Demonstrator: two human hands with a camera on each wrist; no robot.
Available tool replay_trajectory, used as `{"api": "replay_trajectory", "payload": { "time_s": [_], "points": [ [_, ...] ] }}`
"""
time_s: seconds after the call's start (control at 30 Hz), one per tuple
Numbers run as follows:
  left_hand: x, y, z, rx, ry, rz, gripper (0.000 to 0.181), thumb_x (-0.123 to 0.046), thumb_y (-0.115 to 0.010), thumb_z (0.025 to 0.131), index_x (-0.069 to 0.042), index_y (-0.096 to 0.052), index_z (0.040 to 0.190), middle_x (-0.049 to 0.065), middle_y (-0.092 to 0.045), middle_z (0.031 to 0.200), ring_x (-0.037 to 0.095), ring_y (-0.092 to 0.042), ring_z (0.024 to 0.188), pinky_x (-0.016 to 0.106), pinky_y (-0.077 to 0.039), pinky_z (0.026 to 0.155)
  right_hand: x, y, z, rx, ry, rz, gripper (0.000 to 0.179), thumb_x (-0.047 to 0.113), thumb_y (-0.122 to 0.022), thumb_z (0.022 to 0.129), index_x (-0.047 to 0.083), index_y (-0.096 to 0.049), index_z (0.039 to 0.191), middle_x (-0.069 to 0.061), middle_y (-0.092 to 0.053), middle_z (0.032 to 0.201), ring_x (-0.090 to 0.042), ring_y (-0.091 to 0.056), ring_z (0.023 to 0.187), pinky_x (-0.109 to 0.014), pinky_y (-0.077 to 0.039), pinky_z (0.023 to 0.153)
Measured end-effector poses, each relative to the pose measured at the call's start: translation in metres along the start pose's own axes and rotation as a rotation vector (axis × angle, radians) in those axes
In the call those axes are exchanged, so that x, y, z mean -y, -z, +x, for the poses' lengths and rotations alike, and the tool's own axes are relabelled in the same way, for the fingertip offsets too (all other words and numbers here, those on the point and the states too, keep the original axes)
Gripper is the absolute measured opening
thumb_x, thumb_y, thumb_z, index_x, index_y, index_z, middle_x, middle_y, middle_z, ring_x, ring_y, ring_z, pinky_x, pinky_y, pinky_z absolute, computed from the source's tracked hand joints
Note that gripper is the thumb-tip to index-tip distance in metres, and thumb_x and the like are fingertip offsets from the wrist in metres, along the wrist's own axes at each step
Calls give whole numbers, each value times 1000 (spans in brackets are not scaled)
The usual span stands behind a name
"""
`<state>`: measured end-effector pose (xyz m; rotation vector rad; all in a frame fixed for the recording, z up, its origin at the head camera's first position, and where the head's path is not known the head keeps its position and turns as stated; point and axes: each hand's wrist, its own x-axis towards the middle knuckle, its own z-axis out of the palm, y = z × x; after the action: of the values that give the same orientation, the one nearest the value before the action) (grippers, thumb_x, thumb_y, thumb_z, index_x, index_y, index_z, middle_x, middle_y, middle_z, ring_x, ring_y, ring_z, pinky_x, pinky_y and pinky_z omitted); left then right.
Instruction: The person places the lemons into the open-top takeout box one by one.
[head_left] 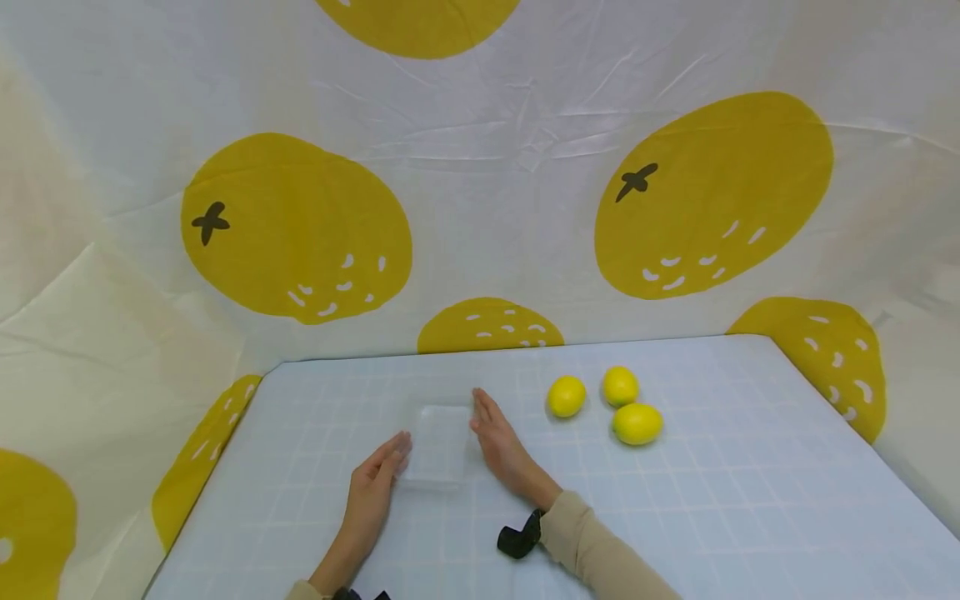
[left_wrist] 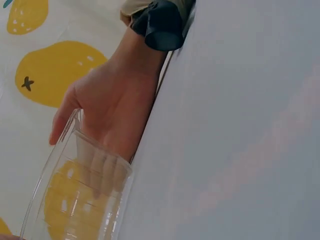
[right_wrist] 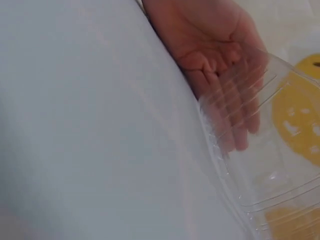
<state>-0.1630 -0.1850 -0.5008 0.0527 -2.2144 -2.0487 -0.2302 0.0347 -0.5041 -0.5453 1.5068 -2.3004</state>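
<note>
A clear plastic container [head_left: 437, 446] sits on the table between the two hands, its ribbed wall showing in the left wrist view. Along its left side lies my left hand [head_left: 375, 482], with the fingers extended against the wall; they show through the plastic in the left wrist view. My right hand [head_left: 504, 446] is at the container's right side, fingers fairly straight. Through the clear wall the right wrist view shows those fingers [right_wrist: 235, 117]. Whether the right fingers press on the plastic is hard to tell.
Three yellow lemons, one at the left [head_left: 566, 397], one at the back [head_left: 620, 386] and one in front [head_left: 637, 424], lie to the right of the container. The table [head_left: 750, 500] has a pale checked cloth. A lemon-print curtain [head_left: 510, 208] hangs behind it.
</note>
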Motion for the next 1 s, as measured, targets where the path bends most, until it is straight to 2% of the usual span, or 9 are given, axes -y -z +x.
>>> {"api": "replay_trajectory", "payload": {
  "time_s": [0.13,0.33,0.53,0.73,0.8,1.0],
  "points": [
    [0,-14,-4,7,-8,6,40,-12,-47,104,0,-51,141,12,-53,144,22,-48,135,13,-42,99,5,6,-7,-23,-34,-18,72,12,-39,103,2,7,157,-14,15,165,-27,15,150,-48,9,120],
    [1,-33,-9,-28,-49,79,41,-11,-50,101,-2,-53,141,9,-56,141,22,-48,135,10,-38,101,11,14,-17,-36,-38,-43,75,9,-42,101,2,7,157,-14,17,164,-29,17,150,-49,9,120],
    [3,-51,-10,-44,-68,99,41,-14,-50,103,-2,-52,142,8,-54,144,20,-48,134,20,-38,106,13,24,-30,-53,-14,-47,80,6,-47,99,1,8,157,-15,18,163,-29,19,149,-47,8,120],
    [2,-68,-12,-54,-79,65,41,-15,-52,103,-3,-53,142,7,-55,143,19,-50,133,27,-39,108,19,32,-46,-68,-16,-87,76,5,-46,100,0,4,157,-16,15,164,-30,16,150,-48,5,121],
    [2,-74,-13,-50,-83,71,41,-16,-53,103,-4,-53,142,7,-55,143,20,-49,133,33,-38,109,23,34,-52,-63,-20,-97,75,5,-45,101,-1,4,157,-16,15,164,-30,17,149,-48,6,120],
    [1,-86,-17,-24,-93,85,42,-17,-54,102,-4,-54,141,8,-56,142,20,-49,133,37,-36,111,31,44,-68,-66,-39,-105,72,2,-42,101,-3,5,156,-18,15,163,-32,16,149,-48,6,120]
  ]
}}
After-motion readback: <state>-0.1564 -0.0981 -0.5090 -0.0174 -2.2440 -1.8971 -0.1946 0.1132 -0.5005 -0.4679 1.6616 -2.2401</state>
